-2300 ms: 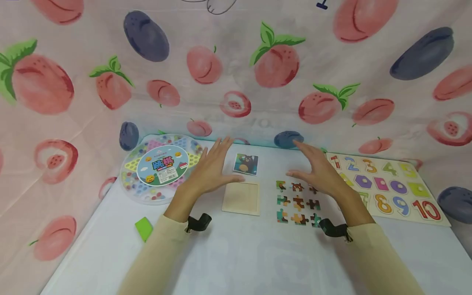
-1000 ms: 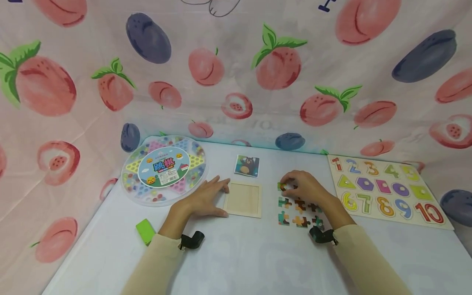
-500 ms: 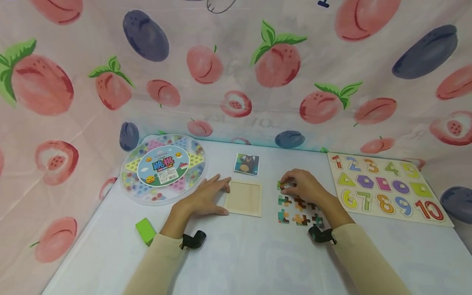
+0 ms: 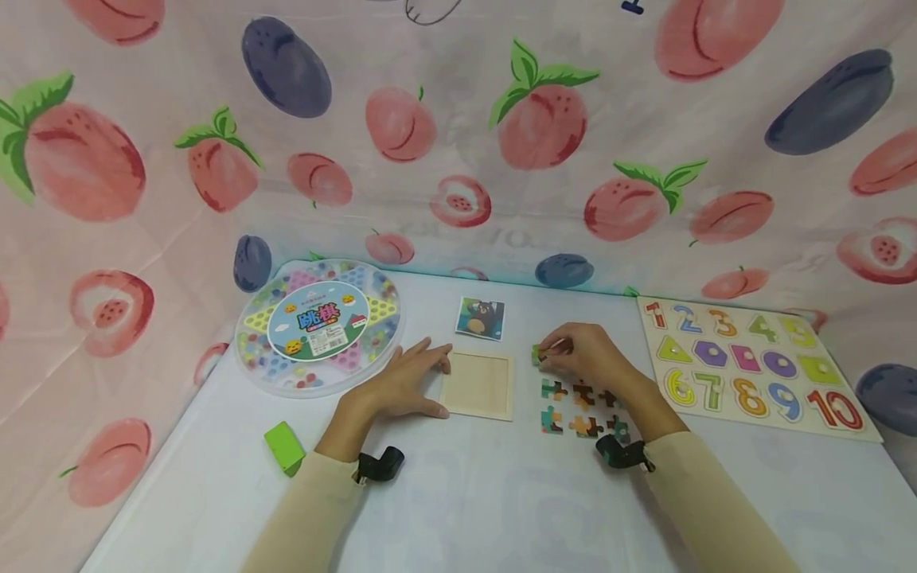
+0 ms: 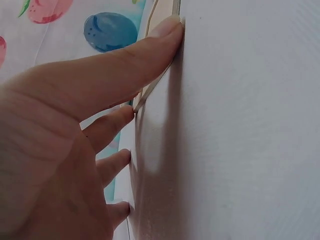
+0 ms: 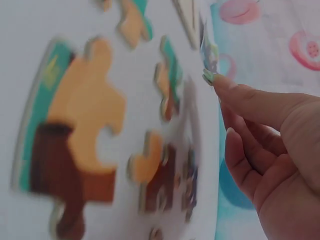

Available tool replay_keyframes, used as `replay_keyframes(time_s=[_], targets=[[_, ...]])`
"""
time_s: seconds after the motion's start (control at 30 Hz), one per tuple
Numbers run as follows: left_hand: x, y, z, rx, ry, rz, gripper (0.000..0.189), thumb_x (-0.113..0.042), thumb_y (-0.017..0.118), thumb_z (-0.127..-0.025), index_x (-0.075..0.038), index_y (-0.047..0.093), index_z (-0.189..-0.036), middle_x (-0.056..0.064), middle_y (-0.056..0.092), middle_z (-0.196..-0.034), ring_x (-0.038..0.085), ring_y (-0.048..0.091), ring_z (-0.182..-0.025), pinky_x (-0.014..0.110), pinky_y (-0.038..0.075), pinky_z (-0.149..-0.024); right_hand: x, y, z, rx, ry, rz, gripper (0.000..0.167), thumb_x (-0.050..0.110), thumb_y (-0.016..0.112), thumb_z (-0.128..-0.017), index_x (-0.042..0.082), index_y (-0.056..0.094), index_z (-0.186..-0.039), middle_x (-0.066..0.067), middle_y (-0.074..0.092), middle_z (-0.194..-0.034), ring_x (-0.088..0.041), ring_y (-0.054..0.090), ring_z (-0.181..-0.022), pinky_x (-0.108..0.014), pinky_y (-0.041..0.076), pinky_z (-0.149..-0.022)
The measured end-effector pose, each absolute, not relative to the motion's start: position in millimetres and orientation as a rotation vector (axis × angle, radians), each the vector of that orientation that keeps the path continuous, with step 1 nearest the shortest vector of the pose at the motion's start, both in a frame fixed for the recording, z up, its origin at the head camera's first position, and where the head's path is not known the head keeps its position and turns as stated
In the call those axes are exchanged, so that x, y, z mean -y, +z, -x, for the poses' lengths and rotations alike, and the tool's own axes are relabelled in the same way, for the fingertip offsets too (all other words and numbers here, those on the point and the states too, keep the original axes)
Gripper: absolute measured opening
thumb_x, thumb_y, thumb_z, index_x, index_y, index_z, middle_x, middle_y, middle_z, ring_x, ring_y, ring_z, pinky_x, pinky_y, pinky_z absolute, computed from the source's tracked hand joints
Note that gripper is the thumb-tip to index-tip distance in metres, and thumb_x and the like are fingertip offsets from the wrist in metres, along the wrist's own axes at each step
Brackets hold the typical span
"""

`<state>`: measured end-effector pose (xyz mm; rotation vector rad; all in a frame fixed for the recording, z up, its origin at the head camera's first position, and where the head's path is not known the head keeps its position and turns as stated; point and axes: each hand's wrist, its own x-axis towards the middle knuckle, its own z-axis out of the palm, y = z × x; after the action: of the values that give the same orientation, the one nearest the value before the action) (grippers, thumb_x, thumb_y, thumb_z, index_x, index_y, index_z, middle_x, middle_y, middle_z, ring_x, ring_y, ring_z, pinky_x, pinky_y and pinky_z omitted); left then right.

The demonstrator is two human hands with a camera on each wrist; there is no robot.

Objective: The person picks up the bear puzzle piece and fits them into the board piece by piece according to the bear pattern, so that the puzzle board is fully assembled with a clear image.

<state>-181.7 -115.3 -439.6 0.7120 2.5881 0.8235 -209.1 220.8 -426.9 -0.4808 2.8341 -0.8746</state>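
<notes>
Pinched puzzle piece (image 4: 536, 355), flat wooden tray (image 4: 478, 385)

The left forearm, in a long-sleeved beige fabric cuff (image 4: 304, 509), angles forward and inward. The bare left hand (image 4: 396, 387) presents its back upward, the nearly straight thumb (image 5: 125, 67) set apart from the spread fingers (image 5: 114, 167). The right forearm, in a matching beige sleeve (image 4: 716, 497), likewise angles inward. The bare right hand (image 4: 591, 354) is set in a thumb-and-fingertip pinch, other visible fingers curled. The hands are well apart.
</notes>
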Motion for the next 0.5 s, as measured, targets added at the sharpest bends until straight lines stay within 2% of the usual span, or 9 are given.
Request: replay_keyframes(time_s=[0.1,0.3,0.5], targets=[[116,-438,182,-2.579,0.825,-0.72,0.057,-0.033,0.09,-0.076,-0.014,0.062,-0.122,0.009,0.039,-0.166,0.038,0.014,-0.161,0.071,0.004,-0.126,-214,-424,209,-2.8,-0.937,0.513,0.022,0.015,0.079,-0.088,0.011,0.078,-0.11,-0.006,0.078,-0.103,-0.017,0.071,-0.091,-0.029,0.059,-0.078],[117,-437,184,-2.545,0.844,-0.728,0.059,-0.03,0.09,-0.076,-0.013,0.061,-0.124,0.009,0.039,-0.166,0.038,0.014,-0.161,0.072,0.002,-0.126,-197,-427,205,-2.691,-1.057,0.656,0.028,0.011,0.08,-0.087,0.008,0.076,-0.115,-0.009,0.077,-0.111,-0.021,0.073,-0.098,-0.031,0.062,-0.083],[119,-439,186,-2.542,0.864,-0.731,0.056,-0.027,0.09,-0.076,-0.013,0.062,-0.122,0.01,0.037,-0.166,0.039,0.013,-0.161,0.072,0.001,-0.126,-178,-432,201,-2.682,-1.086,0.645,0.026,0.014,0.08,-0.087,0.01,0.077,-0.113,-0.007,0.078,-0.107,-0.018,0.073,-0.094,-0.029,0.062,-0.082]])
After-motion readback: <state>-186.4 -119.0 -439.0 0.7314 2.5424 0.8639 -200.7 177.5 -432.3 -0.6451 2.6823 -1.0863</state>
